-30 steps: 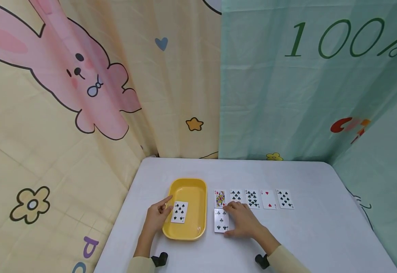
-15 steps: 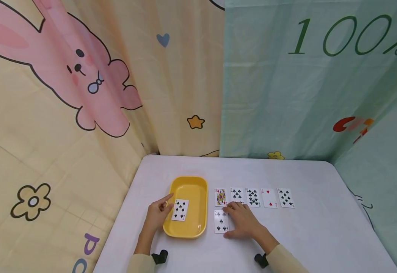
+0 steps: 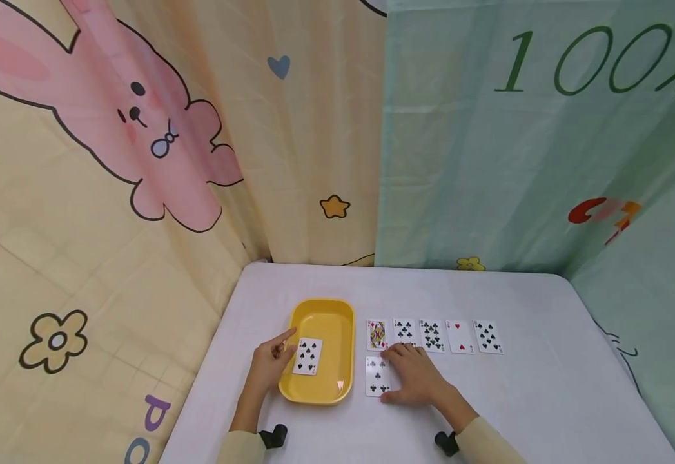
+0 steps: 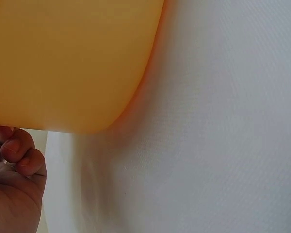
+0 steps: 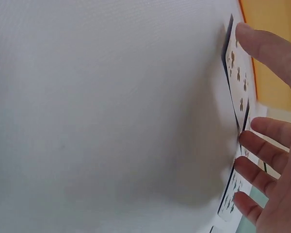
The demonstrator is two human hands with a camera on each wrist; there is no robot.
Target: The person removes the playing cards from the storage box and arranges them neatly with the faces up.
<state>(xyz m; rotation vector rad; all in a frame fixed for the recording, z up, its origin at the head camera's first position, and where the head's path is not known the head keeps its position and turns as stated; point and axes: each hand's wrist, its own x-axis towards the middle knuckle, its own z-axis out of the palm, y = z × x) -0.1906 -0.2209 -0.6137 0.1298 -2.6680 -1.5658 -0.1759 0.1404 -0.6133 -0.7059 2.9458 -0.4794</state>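
Observation:
In the head view, my left hand pinches the left rim of a yellow tray, thumb over the edge and the other fingers curled. A spades playing card lies face up inside, close to that thumb. Right of the tray, my right hand holds a clubs card by its right side, thumb at the near corner and index finger at the far one. The right wrist view shows this clubs card by the thumb tip, with the other fingers spread beyond it.
A row of face-up cards runs behind the right hand: a queen of diamonds, two clubs cards, a two of hearts and a spades card. All lie on a white table with printed curtains around it.
The clubs card has shifted slightly toward me with my right hand, leaving a small gap below the queen. My left hand stays at the tray. The head view has shifted a little.

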